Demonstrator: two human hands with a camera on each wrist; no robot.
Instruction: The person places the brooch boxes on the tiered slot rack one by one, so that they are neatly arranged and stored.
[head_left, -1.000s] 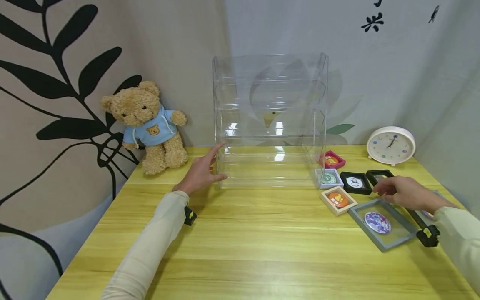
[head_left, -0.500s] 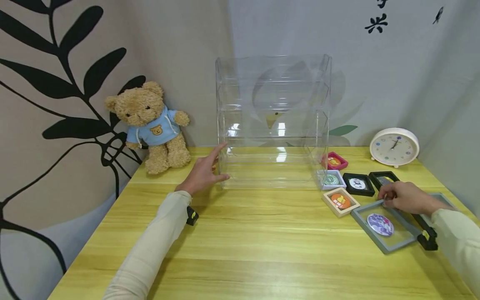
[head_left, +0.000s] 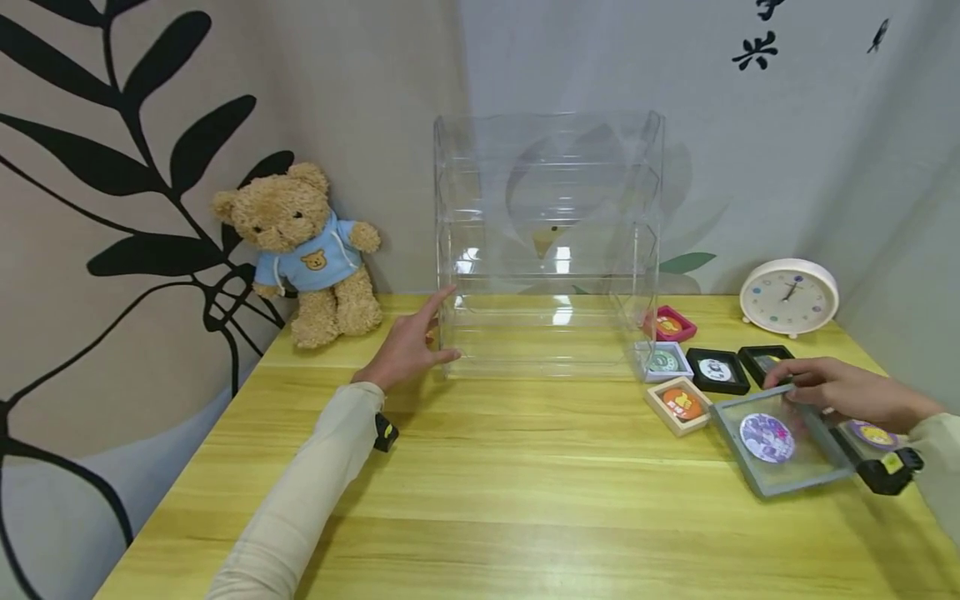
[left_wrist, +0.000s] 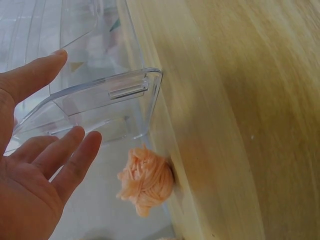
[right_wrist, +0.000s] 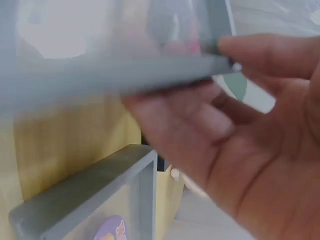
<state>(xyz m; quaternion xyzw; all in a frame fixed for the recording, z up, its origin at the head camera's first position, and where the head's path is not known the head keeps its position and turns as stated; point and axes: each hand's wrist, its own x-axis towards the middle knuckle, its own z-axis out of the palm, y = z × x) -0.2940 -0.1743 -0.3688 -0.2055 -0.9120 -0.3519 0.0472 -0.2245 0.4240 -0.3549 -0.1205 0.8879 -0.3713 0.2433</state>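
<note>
My right hand (head_left: 858,390) pinches the far edge of a grey display frame (head_left: 819,477) with a clear window. A round purple badge (head_left: 767,438) shows in it. In the right wrist view the thumb lies on one face of the frame and the fingers are under it; the raised frame is tilted and blurred. A second grey frame (right_wrist: 90,192) with a purple badge lies below. My left hand (head_left: 405,348) is at the left side of a clear plastic tiered rack (head_left: 540,333). Its fingers (left_wrist: 70,157) and thumb are spread about the rack's side edge.
Small framed badges lie right of the rack: pink (head_left: 670,323), white (head_left: 664,362), black (head_left: 717,370), another black (head_left: 763,360) and beige (head_left: 678,406). A white clock (head_left: 789,297) stands behind them. A teddy bear (head_left: 307,254) sits at the left back.
My right hand has taken hold of the grey frame and lifted and tilted it off the table. The left hand stays at the rack. The head view has shifted slightly.
</note>
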